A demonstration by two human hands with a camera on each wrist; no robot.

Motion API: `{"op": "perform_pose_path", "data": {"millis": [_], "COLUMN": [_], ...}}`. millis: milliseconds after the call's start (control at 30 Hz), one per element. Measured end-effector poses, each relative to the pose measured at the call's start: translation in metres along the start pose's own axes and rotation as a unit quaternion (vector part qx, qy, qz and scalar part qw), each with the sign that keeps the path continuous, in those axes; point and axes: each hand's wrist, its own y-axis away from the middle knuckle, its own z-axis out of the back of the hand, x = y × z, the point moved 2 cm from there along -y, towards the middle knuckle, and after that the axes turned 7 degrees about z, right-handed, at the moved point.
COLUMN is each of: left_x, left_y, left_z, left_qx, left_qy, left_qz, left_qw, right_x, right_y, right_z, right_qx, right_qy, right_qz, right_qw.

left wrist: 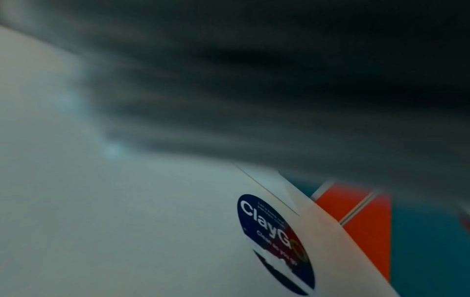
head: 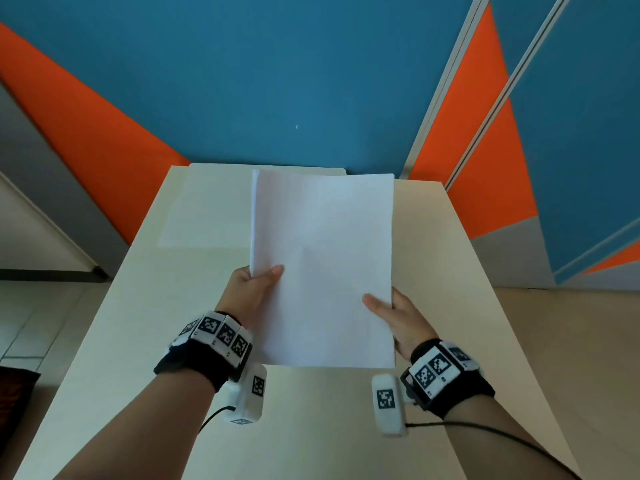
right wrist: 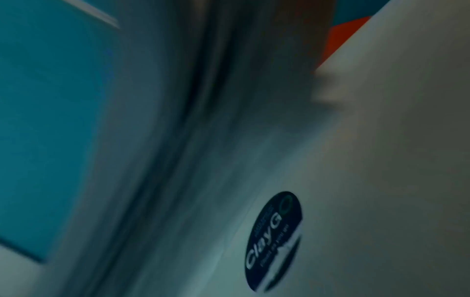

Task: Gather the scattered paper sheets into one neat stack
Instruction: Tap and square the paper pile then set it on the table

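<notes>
Stack (head: 322,265) is pinched at its near side edges by left hand (head: 251,292) and right hand (head: 401,317), thumbs on top, above tabletop (head: 138,341); one sheet (head: 204,206) lies beyond left hand.

A dark blue oval sticker (left wrist: 276,244) on the cream table top (left wrist: 127,231), close to the table's edge, carries the white word "ClayG" in large letters, with a coloured ring after it that may be an "o"; the small lines beside it are too fine to read. In the right wrist view the same sticker (right wrist: 274,240) is blurred, yet "ClayG" can be made out. The black-and-white square code markers (head: 221,332) on both wristbands show patterns only, no letters.
</notes>
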Motion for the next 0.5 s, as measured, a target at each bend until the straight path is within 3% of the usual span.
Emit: {"op": "perform_pose_path", "data": {"millis": [200, 300, 400, 500], "left_x": [0.003, -0.004, -0.016, -0.029], "left_y": [-0.02, -0.033, -0.056, -0.084], "left_z": [0.005, 0.004, 0.017, 0.049], "left_qx": [0.007, 0.024, -0.032, -0.129], "left_qy": [0.019, 0.015, -0.044, -0.143], "left_qz": [0.088, 0.094, 0.105, 0.116], "left_qw": [0.996, 0.995, 0.993, 0.975], "right_x": [-0.004, -0.002, -0.003, -0.003], "right_y": [-0.014, -0.027, -0.039, -0.052], "right_z": [-0.005, 0.0, 0.008, 0.016], "right_qx": [-0.001, -0.007, -0.029, -0.043], "right_qy": [0.103, 0.088, 0.034, 0.007], "right_qz": [0.007, 0.001, -0.01, -0.004], "right_qw": [0.995, 0.996, 0.999, 0.999]}}
